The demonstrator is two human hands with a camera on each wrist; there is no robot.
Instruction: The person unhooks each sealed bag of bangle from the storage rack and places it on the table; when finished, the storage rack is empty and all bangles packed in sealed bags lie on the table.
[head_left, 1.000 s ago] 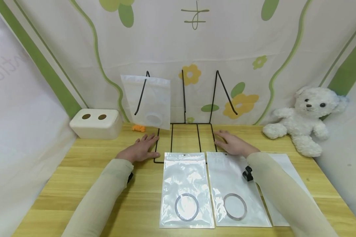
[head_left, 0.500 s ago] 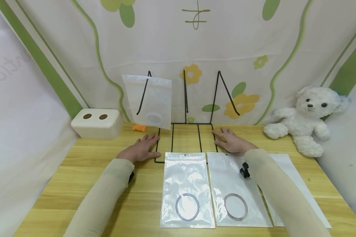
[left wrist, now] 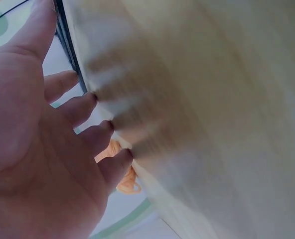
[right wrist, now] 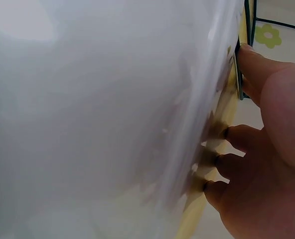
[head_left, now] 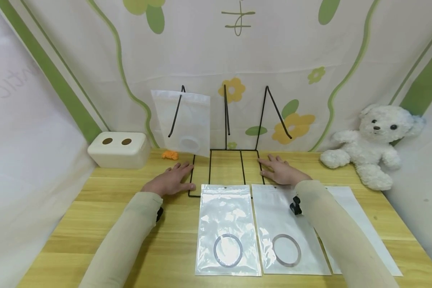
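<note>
Clock is running on head view, rack base at centre, 12 pointing away from the person. Black wire rack with three slanting hooks (head_left: pixel 234 150) is standing on the light wood-grain tabletop (head_left: pixel 75 228).

Left hand (head_left: pixel 168 181): at 9, holding nothing, fingers spreading loosely, fingertips resting by the rack's left side wire. Right hand (head_left: pixel 283 172): at 3, also released, thumb and fingers lying spread at the right side wire. Wrist views are showing both palms bare.

Milky white rectangular plastic pouch (head_left: pixel 194 120) is hanging on the left hook, between 10 and 11, its lower edge tilting above the base.

Shiny white flat pouch (head_left: pixel 207 228) is lying at 6, its top end covering part of the front wire, a bluish ring (head_left: pixel 215 248) showing near its lower end. Matching pouch with a brownish ring (head_left: pixel 263 224) is lying just beside it, about 4, right sleeve (head_left: pixel 345 236) crossing over it. White flat sheet-like piece (head_left: pixel 376 248) is lying between 3 and 4, partly hidden by that sleeve.

Between 9 and 10: small orange item (head_left: pixel 170 155) is sitting near the left hand, white box with two round holes (head_left: pixel 117 152) farther out. White plush bear (head_left: pixel 369 148) is sitting between 2 and 3.
</note>
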